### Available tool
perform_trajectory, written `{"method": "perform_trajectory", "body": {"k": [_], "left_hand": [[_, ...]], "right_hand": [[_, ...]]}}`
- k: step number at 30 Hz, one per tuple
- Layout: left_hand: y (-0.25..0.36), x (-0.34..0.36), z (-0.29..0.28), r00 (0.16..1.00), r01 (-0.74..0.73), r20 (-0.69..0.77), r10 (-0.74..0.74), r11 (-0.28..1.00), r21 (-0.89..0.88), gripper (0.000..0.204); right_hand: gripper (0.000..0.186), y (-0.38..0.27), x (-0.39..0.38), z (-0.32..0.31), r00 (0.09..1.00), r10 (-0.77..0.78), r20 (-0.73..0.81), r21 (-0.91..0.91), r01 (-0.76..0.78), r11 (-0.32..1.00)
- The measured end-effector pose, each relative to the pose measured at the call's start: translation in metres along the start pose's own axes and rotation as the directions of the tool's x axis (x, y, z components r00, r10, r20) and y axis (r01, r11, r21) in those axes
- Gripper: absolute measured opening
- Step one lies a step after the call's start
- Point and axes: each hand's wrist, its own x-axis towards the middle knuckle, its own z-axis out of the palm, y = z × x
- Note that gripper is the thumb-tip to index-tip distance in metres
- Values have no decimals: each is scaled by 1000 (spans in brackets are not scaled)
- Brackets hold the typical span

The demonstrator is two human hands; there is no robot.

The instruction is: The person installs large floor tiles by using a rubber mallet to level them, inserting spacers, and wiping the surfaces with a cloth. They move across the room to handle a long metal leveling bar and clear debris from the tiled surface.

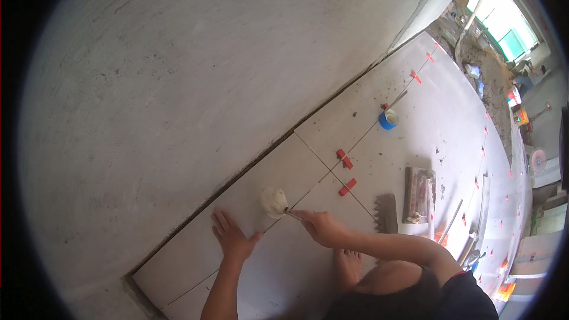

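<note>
My right hand is closed round the handle of a mallet whose pale, rounded head is over a light floor tile beside the wall. Whether the head touches the tile I cannot tell. Lying flat with spread fingers, my left hand rests on the same tile, left of the mallet. Past the mallet, a red wedge and a second red wedge sit by the joints where tiles meet.
A dark gap runs between tiles and the plastered wall. To the right lie a notched trowel, a block-like float and a blue-and-white round container. My bare foot is on the tiles. Rubble lies far right.
</note>
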Motion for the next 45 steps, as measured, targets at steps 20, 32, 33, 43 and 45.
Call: {"method": "perform_trajectory", "body": {"k": [20, 32, 33, 43, 45], "left_hand": [[-6, 2, 2, 999, -47, -10, 48, 996, 75, 129], [-10, -2, -10, 998, -46, 52, 38, 986, 161, 116], [-9, 0, -10, 998, -39, 49, 31, 986, 162, 116], [-7, -1, -10, 998, -33, 55, 22, 978, 208, 113], [-7, 0, -9, 998, -47, 48, 38, 975, 216, 113]], "right_hand": [[29, 22, 12, 28, 964, 233, 128, -15, -233, 972], [31, 74, 157, -75, 906, 67, -417, -458, -273, 846], [29, 81, 167, -83, 954, 80, -287, -563, -236, 792], [18, 109, 166, -92, 986, -147, -74, -602, 74, 795], [18, 113, 164, -97, 984, -168, -62, -590, 99, 801]]}}
